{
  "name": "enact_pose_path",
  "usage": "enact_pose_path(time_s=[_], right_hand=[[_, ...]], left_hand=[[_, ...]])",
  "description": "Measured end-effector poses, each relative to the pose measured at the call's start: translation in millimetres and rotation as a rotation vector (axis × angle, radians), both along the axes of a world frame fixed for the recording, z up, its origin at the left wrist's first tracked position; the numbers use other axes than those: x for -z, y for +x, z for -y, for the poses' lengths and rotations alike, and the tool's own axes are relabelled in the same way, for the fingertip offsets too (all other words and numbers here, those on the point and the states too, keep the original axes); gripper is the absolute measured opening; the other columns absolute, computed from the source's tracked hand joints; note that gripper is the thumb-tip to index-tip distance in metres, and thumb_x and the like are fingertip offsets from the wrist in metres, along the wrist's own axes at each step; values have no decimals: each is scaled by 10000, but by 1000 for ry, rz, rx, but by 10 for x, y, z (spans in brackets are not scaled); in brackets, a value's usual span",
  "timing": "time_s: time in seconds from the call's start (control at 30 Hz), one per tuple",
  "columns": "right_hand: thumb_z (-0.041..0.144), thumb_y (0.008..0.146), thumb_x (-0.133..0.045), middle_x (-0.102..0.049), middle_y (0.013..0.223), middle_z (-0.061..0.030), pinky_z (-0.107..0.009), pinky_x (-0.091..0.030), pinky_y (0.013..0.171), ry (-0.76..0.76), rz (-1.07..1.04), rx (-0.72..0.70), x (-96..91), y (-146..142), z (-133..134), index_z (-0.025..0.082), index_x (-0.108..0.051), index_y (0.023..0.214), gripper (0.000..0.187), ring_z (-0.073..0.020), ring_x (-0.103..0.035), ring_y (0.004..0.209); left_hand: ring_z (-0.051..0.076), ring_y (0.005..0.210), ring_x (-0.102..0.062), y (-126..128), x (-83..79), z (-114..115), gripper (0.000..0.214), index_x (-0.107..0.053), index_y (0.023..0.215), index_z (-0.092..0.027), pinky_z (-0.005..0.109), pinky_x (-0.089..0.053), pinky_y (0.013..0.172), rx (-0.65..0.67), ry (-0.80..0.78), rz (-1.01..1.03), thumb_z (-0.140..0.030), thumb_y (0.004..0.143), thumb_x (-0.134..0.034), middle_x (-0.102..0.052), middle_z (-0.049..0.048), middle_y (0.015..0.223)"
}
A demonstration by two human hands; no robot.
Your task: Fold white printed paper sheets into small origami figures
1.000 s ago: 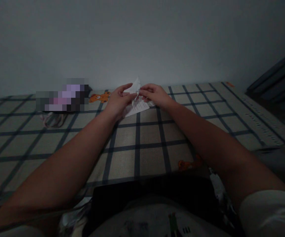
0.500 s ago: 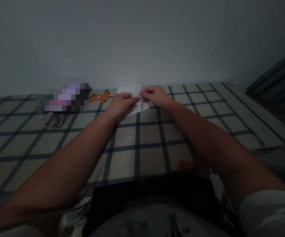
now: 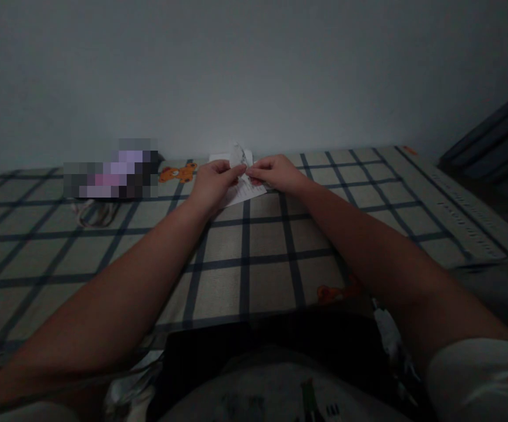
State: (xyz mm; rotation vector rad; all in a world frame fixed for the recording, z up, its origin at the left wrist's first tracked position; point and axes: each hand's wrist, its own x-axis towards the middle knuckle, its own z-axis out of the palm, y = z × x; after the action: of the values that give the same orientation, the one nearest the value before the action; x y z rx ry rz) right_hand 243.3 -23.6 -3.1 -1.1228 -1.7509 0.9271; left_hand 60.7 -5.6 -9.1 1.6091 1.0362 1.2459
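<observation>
Near the far edge of the checked cloth, my left hand [image 3: 218, 180] and my right hand [image 3: 273, 172] meet with their fingertips almost touching. Both pinch a small piece of white paper [image 3: 238, 154], whose upper part stands up between them and looks creased. Beneath the hands lies a flat white sheet of paper [image 3: 244, 194] with faint print on it. The fingers and the room's dim light hide exactly how the paper is folded or gripped.
A checked tablecloth [image 3: 262, 234] with bear prints covers the surface up to a plain wall [image 3: 254, 76]. At the left lies a blurred purple and pink object [image 3: 119, 173] with a looped cord [image 3: 93, 217]. Dark striped fabric [image 3: 495, 138] hangs at the right.
The fingers have shifted slightly on the small paper. Its upper part now shows a broader, creased face, where before it looked thinner and more edge-on. The sheet underneath stays in place.
</observation>
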Motion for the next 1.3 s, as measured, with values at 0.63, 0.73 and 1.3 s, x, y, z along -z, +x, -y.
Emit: enact_pose_path(time_s=[0.63,0.73,1.3], right_hand=[[369,834,-650,-622,654,-16,-227,-391,583,12,57,-17,-40,-22,62,109,-684,764,272,-89,-517,611],[361,837,-639,-618,646,-17,-229,-386,578,39,82,-8,-60,-25,65,108,-678,745,273,-91,-515,609],[294,860,-633,-657,690,-34,-221,-439,618,23,52,-27,-54,-64,65,115,-651,733,221,-92,-556,628]], left_hand=[[95,558,-499,19,43,-25,246,-648,659,-162,223,-395,552,42,-41,162,-366,687,-781,-591,-4,616],[111,605,-540,24,60,-25,250,-659,700,-160,235,-434,603,52,-52,171,-379,687,-780,-625,10,664],[107,682,-591,22,-22,7,238,-656,783,-185,225,-466,664,37,-127,291,-358,671,-774,-659,-4,761]])
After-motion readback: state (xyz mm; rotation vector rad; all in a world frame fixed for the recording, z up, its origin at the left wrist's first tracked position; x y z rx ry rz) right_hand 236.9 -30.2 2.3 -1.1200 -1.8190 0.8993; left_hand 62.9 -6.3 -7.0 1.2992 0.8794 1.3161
